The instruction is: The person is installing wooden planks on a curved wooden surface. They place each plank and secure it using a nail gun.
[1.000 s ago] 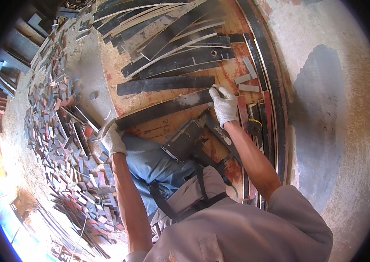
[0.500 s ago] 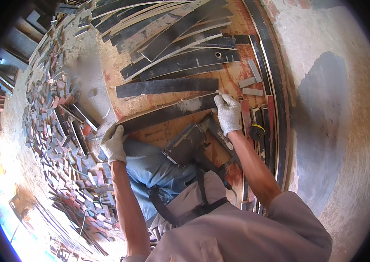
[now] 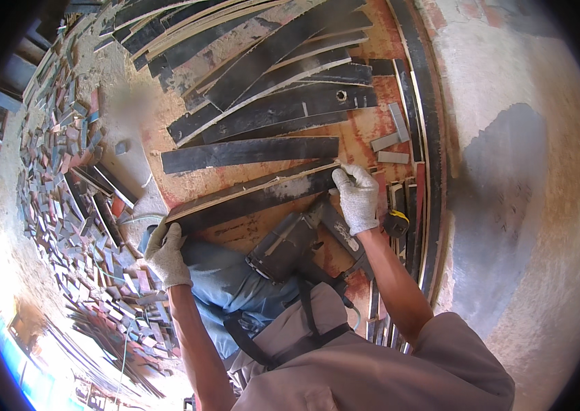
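A long black-faced plywood strip [image 3: 262, 200], its pale layered edge facing up, spans between my gloved hands. My left hand [image 3: 166, 259] has its fingers closed round the strip's left end, above my knee. At the right end, my right hand [image 3: 357, 198] pinches the strip's corner between thumb and fingers. Just below the strip, a dark nail gun [image 3: 278, 248] lies by my leg, partly covered by my clothing. Another black strip [image 3: 252, 152] lies flat beyond the held one, apart from it.
More black strips [image 3: 255, 65] are heaped at the far side of the wooden board [image 3: 235, 236]. Grey short pieces [image 3: 392, 157] and a yellow-black tape measure [image 3: 395, 223] sit to the right, beside upright strips [image 3: 427, 103]. Small offcuts [image 3: 77, 226] cover the floor at left.
The held strip has tilted, so more of its pale edge shows. Both hands keep their hold and sit slightly lower in the picture; the whole view has shifted a little.
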The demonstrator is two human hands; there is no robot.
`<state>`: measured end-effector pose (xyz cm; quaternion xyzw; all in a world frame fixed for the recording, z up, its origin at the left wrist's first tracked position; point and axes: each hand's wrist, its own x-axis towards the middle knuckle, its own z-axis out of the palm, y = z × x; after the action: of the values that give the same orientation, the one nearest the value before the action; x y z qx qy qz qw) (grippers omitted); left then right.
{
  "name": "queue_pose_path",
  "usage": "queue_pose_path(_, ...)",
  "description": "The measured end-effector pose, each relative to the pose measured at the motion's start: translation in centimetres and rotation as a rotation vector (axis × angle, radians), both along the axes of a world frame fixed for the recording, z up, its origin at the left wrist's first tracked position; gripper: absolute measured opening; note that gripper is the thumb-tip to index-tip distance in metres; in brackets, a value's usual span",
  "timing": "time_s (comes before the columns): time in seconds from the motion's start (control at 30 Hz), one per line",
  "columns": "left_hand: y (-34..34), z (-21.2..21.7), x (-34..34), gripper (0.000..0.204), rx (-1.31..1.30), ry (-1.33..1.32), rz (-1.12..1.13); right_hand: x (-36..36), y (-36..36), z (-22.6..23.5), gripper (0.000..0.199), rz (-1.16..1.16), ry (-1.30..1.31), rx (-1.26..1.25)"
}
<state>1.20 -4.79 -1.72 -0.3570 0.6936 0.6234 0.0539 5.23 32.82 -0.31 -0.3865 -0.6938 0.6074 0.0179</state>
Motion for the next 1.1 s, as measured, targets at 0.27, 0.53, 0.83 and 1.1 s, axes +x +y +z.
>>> queue_pose_path(0.27,-0.2,1.1,-0.5,0.035,-0.042,-0.051,-0.062,0.1,-0.2,0.3,0.023,-0.046,-0.011,0.009)
queue_pose_path(0.53,-0.2,2.0,-1.2,0.034,-0.065,-0.07,-0.108,0.5,-1.1,0.2,0.026,-0.146,-0.077,-0.048)
queue_pose_path(0.83,-0.1,1.7,-1.2,0.033,-0.081,-0.084,-0.096,0.8,-0.6,0.5,0.03,-0.091,-0.097,0.017)
queue_pose_path(1.1,-0.8,1.1,-1.3,0.025,-0.185,-0.067,-0.145,-0.2,-0.9,2.2,0.028,0.019,-0.066,0.066)
